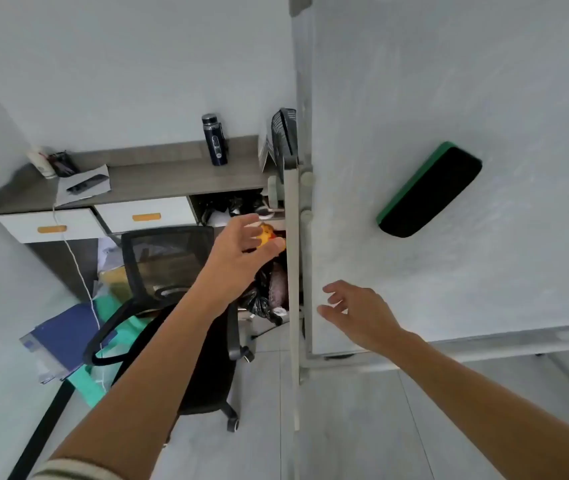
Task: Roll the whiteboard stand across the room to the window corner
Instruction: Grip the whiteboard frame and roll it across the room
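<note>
whiteboard stand (449, 81), smeared grey surface, eraser (428, 190) stuck on; pale tiled floor (345, 427); cluttered desk (158, 174), office chair (172, 265); left hand (245, 249), right hand (359, 311) spread open, empty.

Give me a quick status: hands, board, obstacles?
Left hand and right hand open, reaching, not gripping. Whiteboard stand untouched. Office chair close beside it.

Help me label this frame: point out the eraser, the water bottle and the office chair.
eraser (430, 190), head view, middle of its black pad on the whiteboard.
water bottle (215, 142), head view, middle of its dark body.
office chair (168, 258), head view, mesh backrest.
</note>
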Tool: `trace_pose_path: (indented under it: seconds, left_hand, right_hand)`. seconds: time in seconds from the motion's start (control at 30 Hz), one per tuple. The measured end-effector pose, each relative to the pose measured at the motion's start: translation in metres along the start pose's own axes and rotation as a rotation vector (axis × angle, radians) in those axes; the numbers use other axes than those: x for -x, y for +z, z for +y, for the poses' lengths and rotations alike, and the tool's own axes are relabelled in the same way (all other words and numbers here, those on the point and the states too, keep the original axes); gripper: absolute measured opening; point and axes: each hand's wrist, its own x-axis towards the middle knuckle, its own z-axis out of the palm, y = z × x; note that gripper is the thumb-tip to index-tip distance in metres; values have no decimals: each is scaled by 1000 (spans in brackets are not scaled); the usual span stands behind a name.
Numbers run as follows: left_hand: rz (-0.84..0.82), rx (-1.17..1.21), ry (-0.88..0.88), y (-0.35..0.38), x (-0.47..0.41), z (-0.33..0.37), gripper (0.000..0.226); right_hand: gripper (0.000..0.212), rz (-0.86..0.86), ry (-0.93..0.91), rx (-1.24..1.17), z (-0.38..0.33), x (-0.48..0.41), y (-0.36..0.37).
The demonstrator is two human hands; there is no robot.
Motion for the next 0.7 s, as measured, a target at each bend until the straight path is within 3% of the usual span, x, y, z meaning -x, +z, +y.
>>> trace_pose_path:
  seconds: [0.13,0.3,0.53,0.7]
  left_hand:
    - [-116,69,11,7,-45,14,80]
    - [-221,194,21,15,-84,12,57]
    - [-297,246,45,18,-91,1,61]
    - [-397,146,104,24,-89,3,33]
  right_hand:
    - [53,-22,-17,36,-13,-42,13]
    - [44,172,-26,16,-15,-74,34]
    - [45,307,-9,189,-13,-73,49]
    - [36,411,79,133,-22,-52,54]
